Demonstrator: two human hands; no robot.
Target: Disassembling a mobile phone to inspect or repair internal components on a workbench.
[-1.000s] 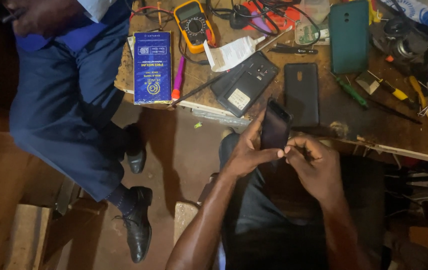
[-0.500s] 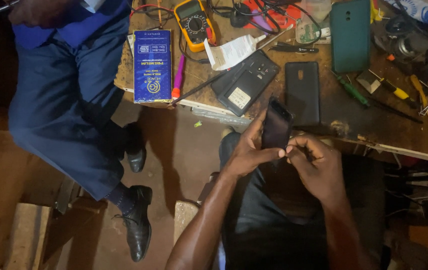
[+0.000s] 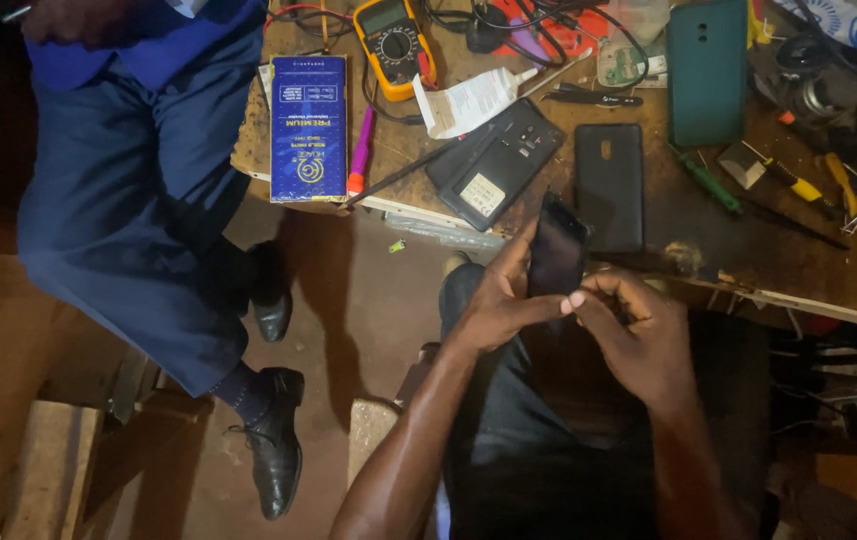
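View from above a worn wooden workbench w/ repair clutter. Just off the bench's near edge, the left hand grips a slim black smartphone, dark screen, tilted upright; thumb and fingers are wrapped round its lower left side. The right hand touches the phone's bottom edge, fingertips pinched together there; can't tell if they hold a small part. On the bench, just beyond the phone, lies a flat black rectangular back cover. Left of that is an opened black phone body with a white-labelled battery. Farther back on the bench: a yellow digital multimeter, a blue rectangular cardboard box at the left end, and a dark green phone case. Beside the bench's left end sits another person in blue trousers and black leather shoes.
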